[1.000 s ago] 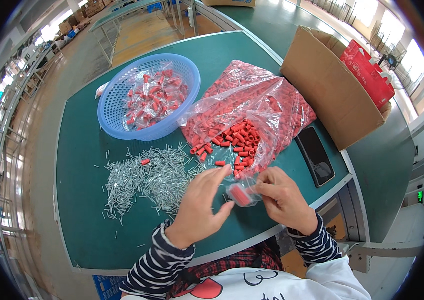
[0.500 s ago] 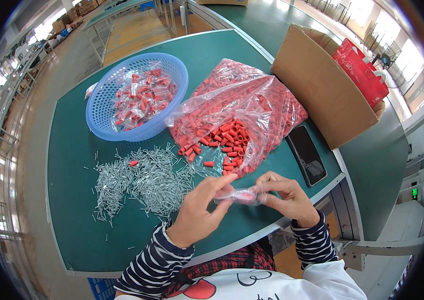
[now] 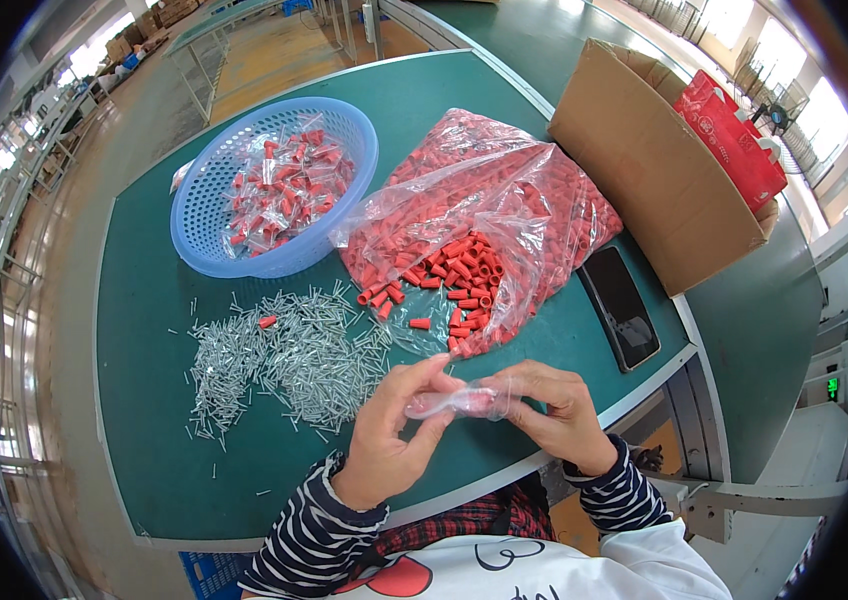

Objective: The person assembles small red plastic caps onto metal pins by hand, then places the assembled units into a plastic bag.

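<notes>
While both hands pinch it above the green table's (image 3: 194,470) near edge, the small clear plastic packet (image 3: 454,402) of red pieces stretches between left hand (image 3: 389,440) and right hand (image 3: 554,415).

You are in a factory packing hall. Just beyond your fingers (image 3: 444,372) a green workbench (image 3: 144,450) carries bulk red caps (image 3: 464,270), loose metal pins (image 3: 284,350) and a blue basket (image 3: 274,185). Further out stand a cardboard carton (image 3: 654,170) and more benches (image 3: 234,20) on a painted floor.
</notes>
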The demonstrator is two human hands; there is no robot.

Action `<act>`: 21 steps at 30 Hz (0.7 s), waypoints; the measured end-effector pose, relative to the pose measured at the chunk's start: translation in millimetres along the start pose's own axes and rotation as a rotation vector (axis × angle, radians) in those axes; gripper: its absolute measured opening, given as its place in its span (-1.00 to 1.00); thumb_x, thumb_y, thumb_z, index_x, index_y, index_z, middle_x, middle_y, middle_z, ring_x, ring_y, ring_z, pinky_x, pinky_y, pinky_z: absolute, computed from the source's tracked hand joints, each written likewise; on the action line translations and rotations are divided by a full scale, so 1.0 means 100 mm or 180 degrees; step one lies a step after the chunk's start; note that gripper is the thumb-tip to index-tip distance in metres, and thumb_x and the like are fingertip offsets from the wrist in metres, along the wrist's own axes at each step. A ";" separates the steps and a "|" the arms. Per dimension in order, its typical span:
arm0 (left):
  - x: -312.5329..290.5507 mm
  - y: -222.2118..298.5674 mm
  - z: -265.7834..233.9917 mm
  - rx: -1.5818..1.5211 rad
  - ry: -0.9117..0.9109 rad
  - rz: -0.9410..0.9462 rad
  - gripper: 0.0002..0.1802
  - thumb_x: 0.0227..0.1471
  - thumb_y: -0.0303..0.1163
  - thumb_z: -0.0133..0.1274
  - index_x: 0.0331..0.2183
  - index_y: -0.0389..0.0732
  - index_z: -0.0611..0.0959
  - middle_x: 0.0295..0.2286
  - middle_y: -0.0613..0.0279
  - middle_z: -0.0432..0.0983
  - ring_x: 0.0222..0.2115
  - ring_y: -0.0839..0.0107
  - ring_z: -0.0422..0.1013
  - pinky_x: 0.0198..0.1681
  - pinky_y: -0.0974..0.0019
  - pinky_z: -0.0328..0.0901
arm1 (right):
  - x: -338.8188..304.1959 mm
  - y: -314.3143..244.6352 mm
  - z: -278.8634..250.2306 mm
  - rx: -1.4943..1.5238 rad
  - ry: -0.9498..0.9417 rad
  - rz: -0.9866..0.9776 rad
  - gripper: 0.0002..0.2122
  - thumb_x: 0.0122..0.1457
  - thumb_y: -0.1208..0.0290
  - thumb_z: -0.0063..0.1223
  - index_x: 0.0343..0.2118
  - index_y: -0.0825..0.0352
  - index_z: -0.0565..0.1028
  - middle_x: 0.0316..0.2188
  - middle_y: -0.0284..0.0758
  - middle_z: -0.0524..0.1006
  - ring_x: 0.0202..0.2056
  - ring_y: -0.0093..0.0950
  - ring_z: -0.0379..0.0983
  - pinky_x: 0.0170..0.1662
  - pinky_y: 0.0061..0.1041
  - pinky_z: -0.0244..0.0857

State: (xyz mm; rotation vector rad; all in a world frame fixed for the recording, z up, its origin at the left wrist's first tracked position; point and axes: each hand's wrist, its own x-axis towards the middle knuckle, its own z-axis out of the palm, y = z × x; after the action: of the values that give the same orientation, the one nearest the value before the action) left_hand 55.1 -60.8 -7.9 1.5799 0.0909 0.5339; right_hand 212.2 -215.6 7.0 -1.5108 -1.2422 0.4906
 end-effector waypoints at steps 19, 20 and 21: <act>0.06 0.15 0.23 -0.2438 0.0804 -0.1725 -0.34 0.20 -0.36 -0.03 0.21 -0.30 0.10 0.02 -0.05 0.32 0.05 0.18 0.34 0.11 0.05 0.30 | -0.11 0.16 0.14 0.0150 0.0738 -0.0413 -0.72 -0.04 0.71 0.20 -0.21 0.38 0.59 -0.29 -0.21 0.57 -0.26 -0.36 0.51 -0.22 -0.48 0.39; 0.06 0.14 0.22 -0.2430 0.0863 -0.1720 -0.36 0.20 -0.37 -0.03 0.21 -0.32 0.11 0.01 -0.04 0.33 0.03 0.19 0.36 0.11 0.05 0.30 | -0.12 0.16 0.14 0.0091 0.0694 -0.0388 -0.72 -0.06 0.70 0.21 -0.21 0.37 0.59 -0.28 -0.21 0.57 -0.25 -0.36 0.51 -0.22 -0.48 0.38; 0.06 0.13 0.22 -0.2432 0.0871 -0.1724 -0.36 0.20 -0.37 -0.03 0.21 -0.32 0.11 0.01 -0.04 0.33 0.03 0.19 0.36 0.11 0.05 0.30 | -0.10 0.15 0.15 0.0095 0.0688 -0.0383 -0.72 -0.06 0.70 0.21 -0.21 0.37 0.59 -0.28 -0.21 0.57 -0.25 -0.36 0.51 -0.22 -0.48 0.38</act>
State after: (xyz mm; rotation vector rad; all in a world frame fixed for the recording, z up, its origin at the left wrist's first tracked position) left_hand 65.5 -80.0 6.0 0.6843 0.4527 0.2926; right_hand 202.5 -216.2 -14.3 -1.4141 -1.1432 0.2582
